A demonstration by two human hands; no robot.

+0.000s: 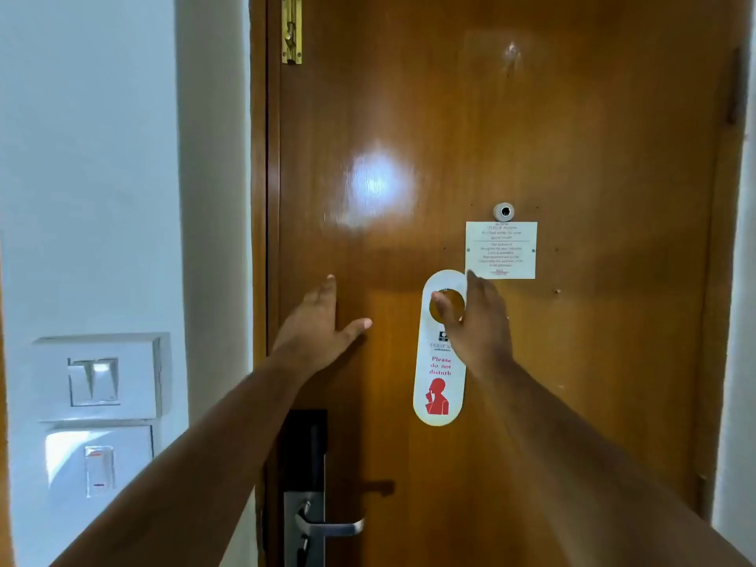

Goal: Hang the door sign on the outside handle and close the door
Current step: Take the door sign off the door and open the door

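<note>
A white door sign (438,386) with red "Please do not disturb" lettering and a round hole at its top hangs upright in front of the wooden door (572,137). My right hand (476,325) grips its upper part, thumb showing through the hole. My left hand (319,321) is raised with fingers spread, flat on or just off the door near its left edge. The inside lever handle (327,525) sits low on a metal lock plate, below both hands. The door stands shut in its frame, so the outside handle is hidden.
A brass bolt (291,28) is fixed at the door's top left. A peephole (504,211) and a white notice (501,249) sit mid-door. Light switches (96,380) are on the white wall to the left. A narrow white wall strip borders the right.
</note>
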